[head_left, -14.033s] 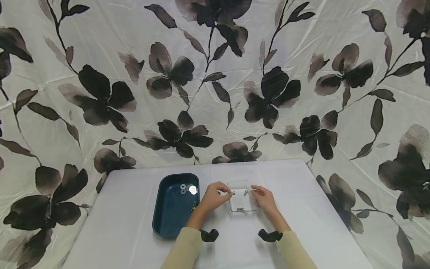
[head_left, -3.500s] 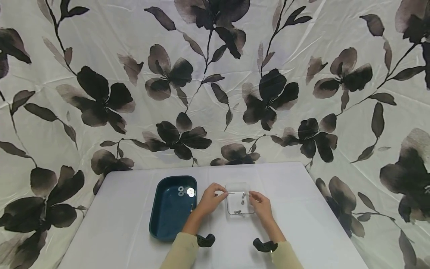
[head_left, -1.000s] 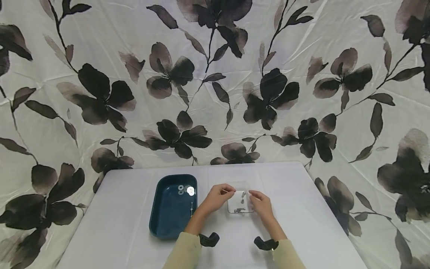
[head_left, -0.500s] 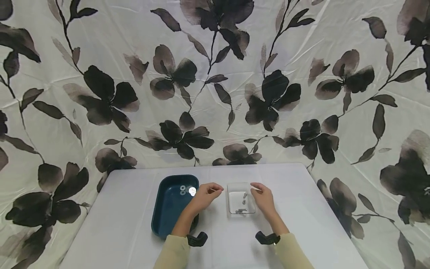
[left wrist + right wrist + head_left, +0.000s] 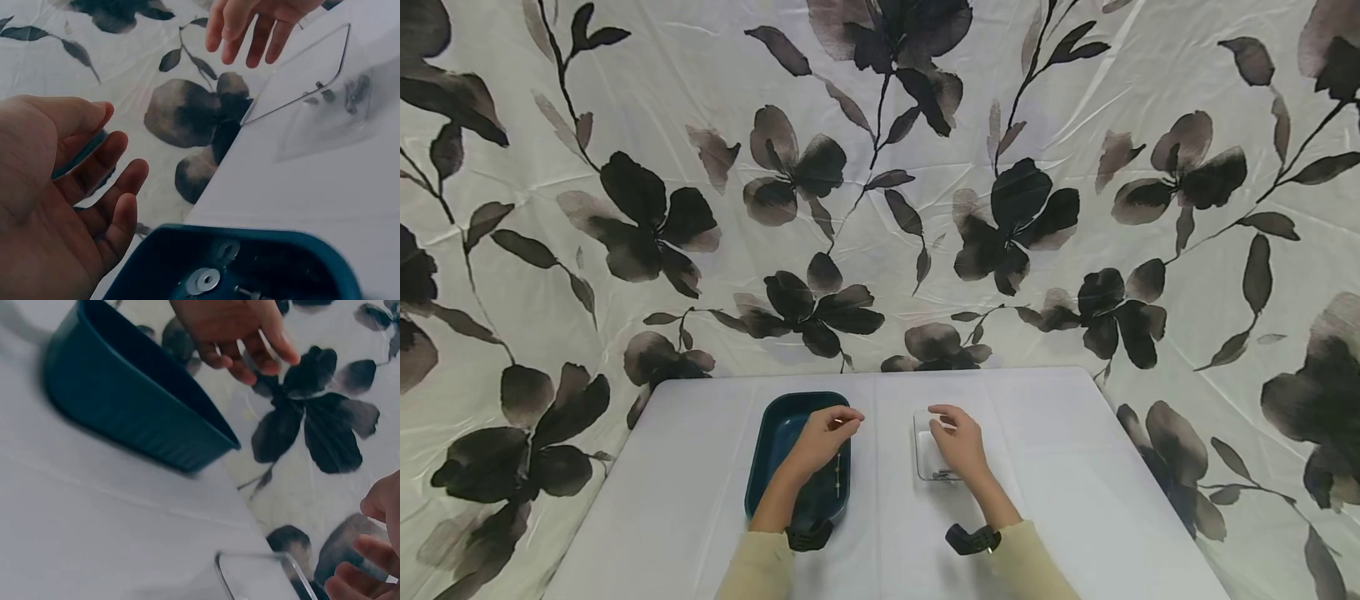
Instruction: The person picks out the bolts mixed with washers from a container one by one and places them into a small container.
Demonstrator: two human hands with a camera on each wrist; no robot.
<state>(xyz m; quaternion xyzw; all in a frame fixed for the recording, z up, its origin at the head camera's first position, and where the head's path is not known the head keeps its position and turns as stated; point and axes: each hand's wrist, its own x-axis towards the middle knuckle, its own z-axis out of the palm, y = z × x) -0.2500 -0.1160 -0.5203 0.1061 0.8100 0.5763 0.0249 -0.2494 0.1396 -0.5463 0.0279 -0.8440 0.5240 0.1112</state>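
My left hand (image 5: 820,437) hovers over the dark blue tray (image 5: 749,492), its fingers loosely bent and holding nothing. In the left wrist view, washers (image 5: 207,280) and the end of a screw (image 5: 249,292) lie inside that tray. My right hand (image 5: 961,442), also holding nothing, hangs over the right side of a small clear plastic box (image 5: 916,454), fingers apart and slightly bent. Several metal screws (image 5: 946,476) rest in the box, partly hidden by the right hand. The left hand and forearm cover part of the tray in the head view.
Both containers stand on a table with a white cloth (image 5: 880,533), the tray left of the box with a gap between them. A floral cloth (image 5: 1000,250) hangs behind the table. Each wrist wears a black camera mount (image 5: 973,540).
A screw that my left hand pinched over the box is no longer in its fingers. The left hand has moved left to over the tray, and the right hand has shifted left over the box.
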